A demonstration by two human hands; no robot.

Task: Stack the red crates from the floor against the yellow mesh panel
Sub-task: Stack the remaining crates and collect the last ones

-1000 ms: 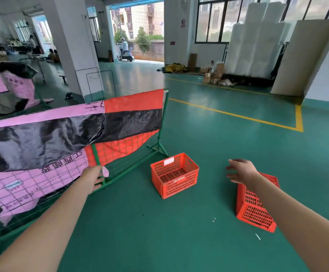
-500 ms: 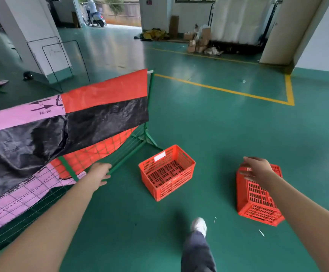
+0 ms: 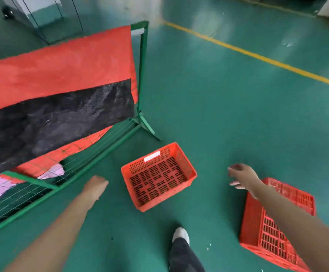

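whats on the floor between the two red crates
In the head view, only bare green floor lies between the upright crate and the tipped crate. The right hand hovers above that gap, open and holding nothing.

Factory floor: green painted floor (image 3: 228, 99), yellow lane line (image 3: 257, 55), plastic crates (image 3: 157, 175).

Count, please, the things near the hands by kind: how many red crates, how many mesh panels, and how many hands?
Red crates: 2, one upright and one tipped on its side
Green-framed mesh panels: 1
Hands: 2, left hand and right hand, both empty
Total: 5
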